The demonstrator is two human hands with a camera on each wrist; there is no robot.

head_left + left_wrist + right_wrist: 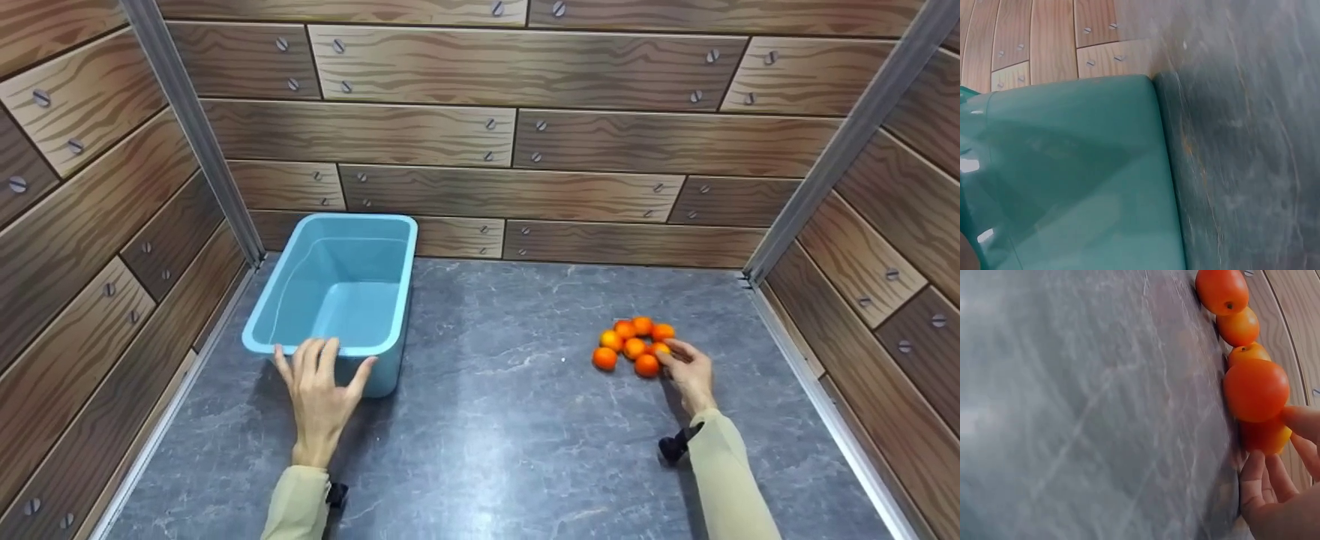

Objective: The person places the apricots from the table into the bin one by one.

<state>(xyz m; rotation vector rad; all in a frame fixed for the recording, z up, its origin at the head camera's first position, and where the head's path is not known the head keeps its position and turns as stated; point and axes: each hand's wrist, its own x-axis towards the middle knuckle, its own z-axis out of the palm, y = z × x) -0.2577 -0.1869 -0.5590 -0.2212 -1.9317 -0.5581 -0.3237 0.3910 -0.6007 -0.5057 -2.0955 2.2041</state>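
Observation:
In the head view a light-blue plastic bin (403, 322) stands at the left, its inside bare. My left hand (319, 390) rests at its near rim, with the fingers spread and their tips at the edge. The left wrist view shows the bin's side wall (1084, 169) close up. Over at the right, several small, smooth, round orange fruits (604, 358) lie in a cluster. My right hand (691, 377) is at the cluster's right side. Its thumb and fingers pinch one orange fruit (1266, 436), partly hidden behind another orange fruit (1256, 390).
A grey marbled tabletop (487, 420) lies between the bin and the fruits. Wood-patterned panels (480, 135) wall in the back and both sides, with metal posts (825, 150) in the corners. The bin stands close to the back and left walls.

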